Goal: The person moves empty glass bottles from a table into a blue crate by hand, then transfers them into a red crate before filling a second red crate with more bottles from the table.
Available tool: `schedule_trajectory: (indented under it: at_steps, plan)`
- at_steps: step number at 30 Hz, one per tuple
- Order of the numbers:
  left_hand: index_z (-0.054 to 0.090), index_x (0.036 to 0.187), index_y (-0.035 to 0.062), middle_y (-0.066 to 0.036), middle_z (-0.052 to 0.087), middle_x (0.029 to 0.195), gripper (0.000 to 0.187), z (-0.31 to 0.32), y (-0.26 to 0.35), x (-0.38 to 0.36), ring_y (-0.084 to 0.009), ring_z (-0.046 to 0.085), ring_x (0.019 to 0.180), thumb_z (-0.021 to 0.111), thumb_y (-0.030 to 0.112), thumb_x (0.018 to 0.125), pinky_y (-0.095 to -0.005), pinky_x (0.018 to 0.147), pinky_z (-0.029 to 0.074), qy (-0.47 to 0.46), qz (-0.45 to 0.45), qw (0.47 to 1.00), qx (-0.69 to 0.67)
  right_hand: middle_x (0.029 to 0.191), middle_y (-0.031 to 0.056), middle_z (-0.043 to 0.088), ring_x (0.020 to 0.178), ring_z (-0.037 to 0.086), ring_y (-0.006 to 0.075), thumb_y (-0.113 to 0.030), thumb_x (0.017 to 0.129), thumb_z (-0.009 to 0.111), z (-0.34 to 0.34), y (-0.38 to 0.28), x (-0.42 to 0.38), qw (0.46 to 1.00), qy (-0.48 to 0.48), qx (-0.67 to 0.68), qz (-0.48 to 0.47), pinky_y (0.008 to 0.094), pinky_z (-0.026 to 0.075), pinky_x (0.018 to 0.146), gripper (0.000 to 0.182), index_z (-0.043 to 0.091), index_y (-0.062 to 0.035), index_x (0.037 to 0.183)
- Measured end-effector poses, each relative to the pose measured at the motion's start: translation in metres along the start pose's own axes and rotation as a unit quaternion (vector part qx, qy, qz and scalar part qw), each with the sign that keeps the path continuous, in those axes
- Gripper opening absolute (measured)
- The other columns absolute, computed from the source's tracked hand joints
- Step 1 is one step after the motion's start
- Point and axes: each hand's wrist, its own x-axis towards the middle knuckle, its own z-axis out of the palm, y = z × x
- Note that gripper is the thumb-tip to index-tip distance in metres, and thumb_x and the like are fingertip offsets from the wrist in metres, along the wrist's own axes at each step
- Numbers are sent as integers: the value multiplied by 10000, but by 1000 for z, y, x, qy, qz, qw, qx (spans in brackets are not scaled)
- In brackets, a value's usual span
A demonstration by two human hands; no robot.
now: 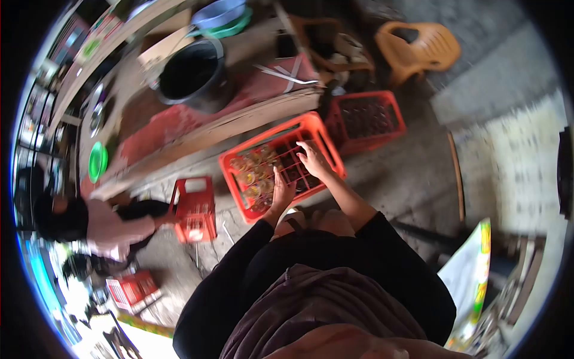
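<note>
An orange-red crate (229, 189) with a grid of compartments lies in front of my legs. Clear glass bottles or jars (254, 170) fill its left part, while compartments on its right look dark. My left hand (282, 190) is over the middle of the crate beside the glass items, fingers stretched out and holding nothing. Over the right part of the crate is my right hand (312, 160), its fingers apart and nothing held between them.
A second red crate (397, 122) with dark bottles stands behind. Beyond the crate, a wooden table (239, 113) bears a black bucket (191, 75). At left, a person (110, 221) touches a red crate (196, 206). An orange chair (427, 48) stands back right.
</note>
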Motion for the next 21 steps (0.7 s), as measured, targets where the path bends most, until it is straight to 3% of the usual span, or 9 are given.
schedule_trajectory:
  at_steps: [3, 5, 7, 10, 11, 12, 13, 16, 21]
  plan:
    - [74, 1363, -83, -314, 152, 1399, 850, -1, 43, -19, -399, 172, 1322, 630, 190, 781, -398, 1081, 210, -128, 28, 987, -94, 979, 172, 531, 880, 564, 320, -57, 803, 588, -81, 17, -54, 995, 57, -2, 76, 383, 468, 772, 269, 514, -43, 1061]
    - [240, 1325, -67, -302, 308, 1335, 717, 16, 37, -20, -410, 283, 1270, 630, 193, 784, -417, 1045, 271, -208, 137, 968, -7, 981, 171, 528, 848, 580, 312, -52, 797, 595, -134, 36, -99, 986, 100, 12, 135, 367, 480, 748, 269, 519, -33, 1055]
    - [390, 1234, -44, -274, 444, 1232, 571, 29, 46, -11, -414, 390, 1185, 637, 197, 779, -439, 983, 338, -291, 126, 948, -14, 951, 168, 542, 869, 580, 324, -68, 799, 595, -190, 36, -143, 971, 181, -7, 156, 373, 472, 763, 203, 554, -21, 992]
    - [469, 1153, -23, -253, 491, 1171, 475, 57, 44, 3, -405, 440, 1127, 646, 199, 773, -442, 937, 372, -301, 238, 923, -32, 992, 124, 615, 881, 628, 252, -68, 830, 567, -279, -29, -195, 914, 160, -202, 314, 319, 497, 738, 172, 602, -24, 992]
    - [480, 1144, -18, -249, 489, 1176, 459, 63, 49, 10, -398, 438, 1132, 646, 196, 772, -440, 934, 376, -311, 274, 910, 31, 992, 124, 615, 881, 628, 252, -68, 830, 567, -299, -46, -213, 900, 184, -211, 335, 319, 497, 738, 172, 602, -24, 992]
    - [492, 1134, -14, -245, 487, 1181, 444, 72, 61, 9, -390, 436, 1138, 647, 192, 772, -438, 931, 379, -316, 308, 892, 94, 980, 127, 618, 881, 628, 256, -77, 832, 571, -316, -58, -234, 895, 219, -203, 332, 319, 498, 742, 179, 600, -26, 1001]
    - [492, 1134, -14, -245, 487, 1181, 444, 77, 82, 2, -390, 436, 1138, 647, 192, 772, -438, 931, 379, -334, 329, 879, 88, 968, 130, 621, 881, 628, 259, -86, 834, 575, -334, -72, -255, 890, 253, -197, 326, 319, 499, 746, 187, 598, -28, 1011]
    - [512, 1119, 2, -225, 468, 1205, 395, 85, 132, -22, -368, 442, 1131, 632, 160, 778, -420, 955, 362, -261, 371, 891, 18, 963, 133, 611, 886, 605, 283, -104, 821, 586, -375, -128, -317, 882, 318, -171, 302, 345, 480, 770, 178, 603, -25, 979]
    - [531, 1097, 6, -218, 474, 1202, 359, 123, 188, -70, -360, 447, 1130, 626, 152, 783, -407, 966, 352, -359, 380, 852, -28, 962, 139, 622, 828, 640, 226, -66, 819, 611, -413, -205, -437, 822, 414, -237, 311, 324, 501, 737, 197, 586, -1, 1004]
